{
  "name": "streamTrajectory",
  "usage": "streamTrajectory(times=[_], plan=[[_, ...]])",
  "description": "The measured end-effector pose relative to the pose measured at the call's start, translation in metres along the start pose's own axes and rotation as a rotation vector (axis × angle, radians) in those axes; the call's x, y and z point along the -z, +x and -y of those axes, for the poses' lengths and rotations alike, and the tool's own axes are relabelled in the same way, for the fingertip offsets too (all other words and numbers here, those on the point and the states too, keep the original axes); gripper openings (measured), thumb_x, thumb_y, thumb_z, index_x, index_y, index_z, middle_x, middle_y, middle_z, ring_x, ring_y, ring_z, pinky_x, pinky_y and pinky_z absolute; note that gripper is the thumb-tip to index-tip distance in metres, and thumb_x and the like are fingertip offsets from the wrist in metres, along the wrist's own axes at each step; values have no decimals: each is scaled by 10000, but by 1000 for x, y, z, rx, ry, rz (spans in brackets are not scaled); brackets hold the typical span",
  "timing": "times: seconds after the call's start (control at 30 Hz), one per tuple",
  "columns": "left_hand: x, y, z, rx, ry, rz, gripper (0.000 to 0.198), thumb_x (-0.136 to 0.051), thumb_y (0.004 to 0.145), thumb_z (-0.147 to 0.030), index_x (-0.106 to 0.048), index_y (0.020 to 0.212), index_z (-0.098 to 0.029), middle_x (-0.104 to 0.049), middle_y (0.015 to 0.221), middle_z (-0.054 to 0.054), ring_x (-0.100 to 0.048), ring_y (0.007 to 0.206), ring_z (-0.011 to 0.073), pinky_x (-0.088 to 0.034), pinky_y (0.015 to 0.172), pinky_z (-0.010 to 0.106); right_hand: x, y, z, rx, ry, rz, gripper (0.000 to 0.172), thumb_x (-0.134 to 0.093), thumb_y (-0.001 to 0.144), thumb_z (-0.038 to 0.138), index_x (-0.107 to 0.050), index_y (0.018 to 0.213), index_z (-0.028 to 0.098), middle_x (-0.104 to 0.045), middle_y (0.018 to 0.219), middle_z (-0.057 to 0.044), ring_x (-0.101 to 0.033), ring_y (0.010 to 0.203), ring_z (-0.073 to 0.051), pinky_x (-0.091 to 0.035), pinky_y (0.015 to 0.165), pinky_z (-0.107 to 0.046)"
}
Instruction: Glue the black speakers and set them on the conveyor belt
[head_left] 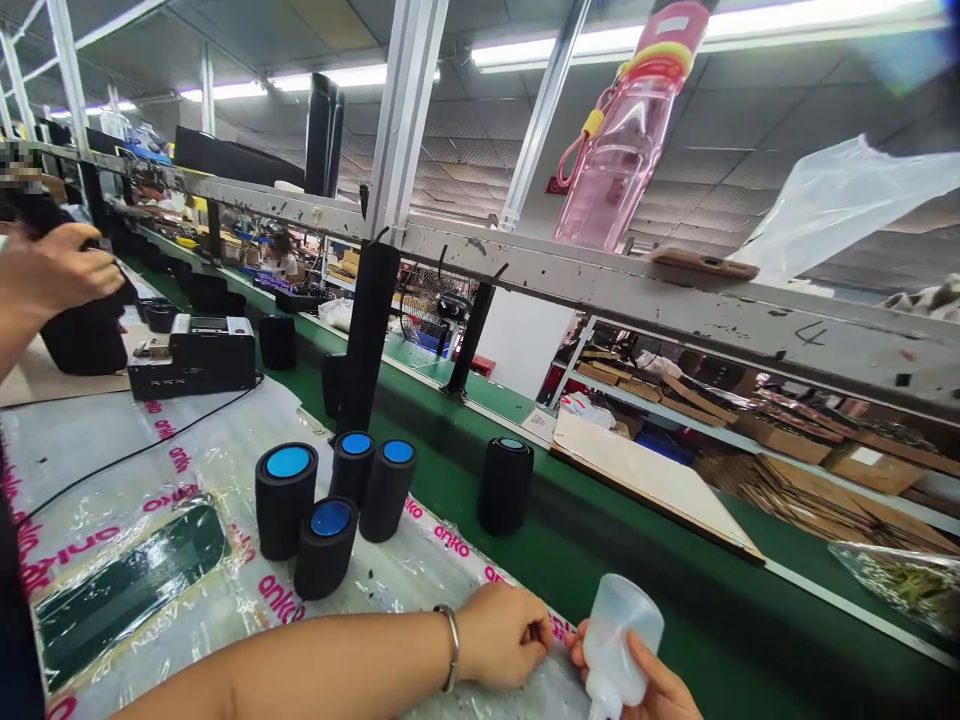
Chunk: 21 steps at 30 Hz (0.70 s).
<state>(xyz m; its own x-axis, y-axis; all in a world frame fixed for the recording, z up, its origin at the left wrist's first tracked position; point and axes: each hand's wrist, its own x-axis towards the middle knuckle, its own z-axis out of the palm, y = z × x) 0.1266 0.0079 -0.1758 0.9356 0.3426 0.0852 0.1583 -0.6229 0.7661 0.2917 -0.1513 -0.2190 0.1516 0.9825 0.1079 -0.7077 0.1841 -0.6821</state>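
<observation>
My right hand (pixel 660 685) grips a translucent white squeeze bottle (pixel 619 630), tilted with its nozzle pointing down toward the lower edge of the view. Just left of it, my left hand (pixel 506 635), with a silver bangle (pixel 450 645) at the wrist, rests low over the plastic-covered worktop. Its fingers are curled together, and whatever they may hold is hidden. Beyond my left forearm, several black cylinders with blue round tops stand upright in a group, the nearest cylinder (pixel 325 555) in front of the others. Neither hand touches them.
Another black cylinder (pixel 506 490) stands on the green conveyor belt (pixel 570 530). A co-worker's hand (pixel 64 270) holds a dark object at the left, near a small black machine (pixel 195 355) with a cable. A metal rail (pixel 525 265) crosses above, bearing a pink bottle (pixel 622 150) and a phone (pixel 705 265).
</observation>
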Motion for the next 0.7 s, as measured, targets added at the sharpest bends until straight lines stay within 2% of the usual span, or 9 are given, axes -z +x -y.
streamTrajectory(times=[0.1, 0.23, 0.3, 0.4, 0.57, 0.7], plan=[[4, 0, -3, -12, 29, 24, 187, -556, 691, -236, -669, 840, -221, -635, 706, -25, -487, 609, 90, -322, 557, 215, -1, 1, 6, -20, 3, 98, 451, -861, 1104, 404, -644, 1156, 13, -311, 1128, -153, -275, 1133, -303, -387, 1012, -389], [7, 0, -5, -26, 55, 49, 178, -556, 705, -250, -657, 847, -220, -633, 721, -25, -498, 627, 93, -326, 567, 217, -9, 3, 13, -63, -6, 208, 400, -800, 1154, 367, -636, 1153, 2, -303, 1144, -156, -247, 1153, -303, -293, 1058, -438], [7, 0, -5, -29, 58, 59, 180, -552, 716, -258, -654, 860, -224, -636, 730, -25, -509, 639, 95, -333, 574, 215, -14, 3, 15, -68, -10, 234, 386, -768, 1175, 381, -632, 1227, 24, -278, 1183, -146, -199, 1183, -295, -248, 1081, -430], [7, -1, -6, -33, 60, 68, 182, -543, 732, -268, -651, 871, -223, -641, 745, -24, -520, 652, 95, -343, 582, 212, -17, 2, 15, -83, -17, 254, 386, -723, 1200, 381, -600, 1323, 37, -223, 1235, -147, -150, 1206, -287, -273, 1080, -380], [8, -1, -6, -39, 68, 78, 192, -536, 737, -273, -647, 885, -220, -640, 734, -26, -513, 629, 90, -339, 570, 210, -15, 4, 15, -69, -7, 292, 342, -689, 1217, 360, -605, 1324, 46, -234, 1231, -139, -109, 1219, -281, -182, 1105, -414], [8, -1, -4, -52, 75, 79, 186, -530, 736, -271, -642, 875, -218, -635, 720, -27, -518, 629, 91, -335, 570, 211, -14, 4, 16, -64, -5, 288, 352, -681, 1219, 366, -600, 1329, 42, -229, 1234, -141, -92, 1222, -281, -175, 1105, -412]])
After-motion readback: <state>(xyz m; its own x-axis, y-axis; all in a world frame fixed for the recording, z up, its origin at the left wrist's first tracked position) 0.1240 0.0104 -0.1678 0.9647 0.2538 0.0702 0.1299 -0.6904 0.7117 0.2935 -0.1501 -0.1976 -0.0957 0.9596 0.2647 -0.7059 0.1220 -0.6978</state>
